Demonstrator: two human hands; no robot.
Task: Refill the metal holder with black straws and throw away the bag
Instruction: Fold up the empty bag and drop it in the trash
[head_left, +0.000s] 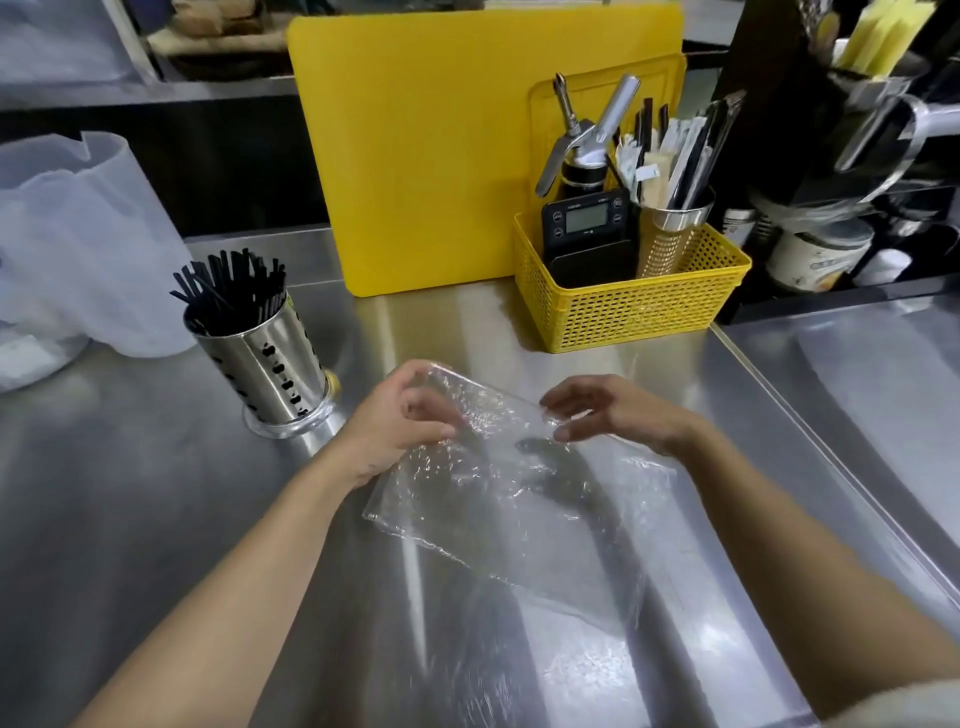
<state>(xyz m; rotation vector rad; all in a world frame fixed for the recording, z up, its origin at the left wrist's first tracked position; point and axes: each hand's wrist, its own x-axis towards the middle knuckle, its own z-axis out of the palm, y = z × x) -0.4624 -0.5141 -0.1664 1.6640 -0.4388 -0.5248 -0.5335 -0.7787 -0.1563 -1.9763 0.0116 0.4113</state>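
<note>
Steel counter (156, 519) under clear bag (519, 519)

Black straws (231, 291): lower lengths hidden inside metal holder (270, 364). Timer (589, 221): display digits too small to read. White plastic bag (67, 244): cut off at left edge.

Surface (156, 519): carries everything named here.
Holder (270, 364): on the surface, left of centre, with straws (234, 286) standing in it.
Bag (509, 493): over the middle of the surface, right of the holder and nearer the person; left hand (400, 421) at its left top corner, right hand (608, 410) at its right top edge.
Basket (634, 306): behind the bag, to the right.
Cutting board (441, 156): upright behind the basket.
Scale (589, 234): in the basket.
</note>
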